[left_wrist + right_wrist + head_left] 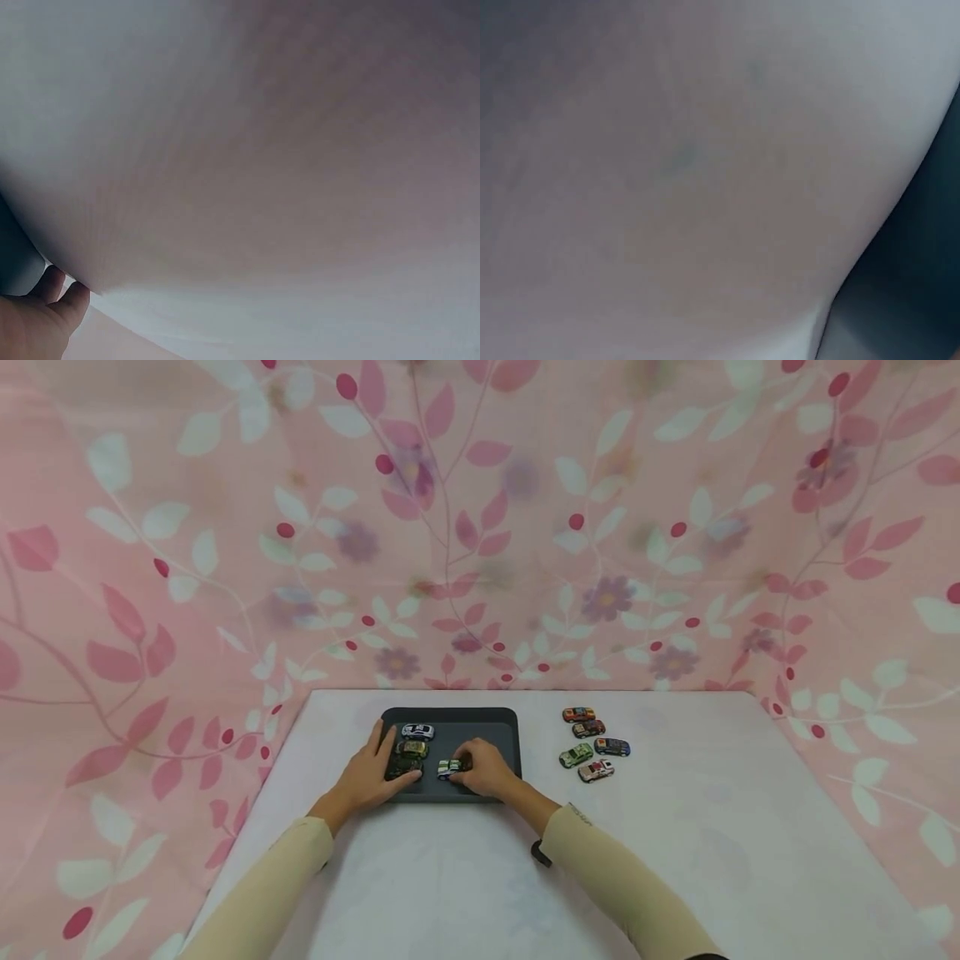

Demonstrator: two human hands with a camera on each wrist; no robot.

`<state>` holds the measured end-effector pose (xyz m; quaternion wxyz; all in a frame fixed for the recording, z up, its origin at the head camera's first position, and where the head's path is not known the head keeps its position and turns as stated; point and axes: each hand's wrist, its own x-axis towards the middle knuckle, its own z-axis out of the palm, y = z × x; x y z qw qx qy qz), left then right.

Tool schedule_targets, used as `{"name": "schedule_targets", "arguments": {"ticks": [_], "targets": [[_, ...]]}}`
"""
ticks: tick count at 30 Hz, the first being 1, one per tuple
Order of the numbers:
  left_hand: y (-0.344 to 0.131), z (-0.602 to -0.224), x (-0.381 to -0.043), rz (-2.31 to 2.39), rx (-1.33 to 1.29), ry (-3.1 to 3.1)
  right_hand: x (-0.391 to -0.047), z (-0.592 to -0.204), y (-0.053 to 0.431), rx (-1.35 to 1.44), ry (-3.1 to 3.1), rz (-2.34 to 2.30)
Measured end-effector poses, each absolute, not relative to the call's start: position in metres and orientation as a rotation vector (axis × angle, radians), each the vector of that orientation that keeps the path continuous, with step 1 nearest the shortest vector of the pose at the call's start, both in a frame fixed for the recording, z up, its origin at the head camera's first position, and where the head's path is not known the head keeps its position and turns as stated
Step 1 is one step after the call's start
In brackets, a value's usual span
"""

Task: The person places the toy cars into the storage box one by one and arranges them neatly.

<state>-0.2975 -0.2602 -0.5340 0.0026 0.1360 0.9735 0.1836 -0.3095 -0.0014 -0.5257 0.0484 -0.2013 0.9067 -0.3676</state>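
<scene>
My right hand (486,770) pinches a white and green toy car (447,768) low over the middle of a dark grey tray (450,716), its fingers covering the car's right end. My left hand (367,777) lies over the tray's left edge with fingers extended, its thumb beside a dark green toy car (405,768). Above that car in the tray sit a green and gold toy car (412,748) and a white and black one (417,732), forming a column. In the left wrist view, fingertips (71,300) rest along the tray's outer side.
Right of the tray, several toy cars lie loosely grouped on the white tabletop (712,827): an orange-red car (578,714), a brown car (588,728), a blue car (612,747), a green car (576,755) and a white-red car (596,770). Pink floral cloth (480,527) surrounds the table's back and sides.
</scene>
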Motion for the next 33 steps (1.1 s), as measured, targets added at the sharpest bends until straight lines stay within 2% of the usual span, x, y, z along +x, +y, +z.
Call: {"name": "schedule_targets", "arguments": {"ticks": [14, 33], "targets": [[-0.27, -0.529, -0.302, 0.539, 0.41, 3.067, -0.322, -0.528, -0.013, -0.491, 2.662, -1.24], [-0.264, -0.534, -0.3, 0.546, 0.411, 3.059, -0.316, -0.53, -0.01, -0.533, 2.72, -1.133]]}}
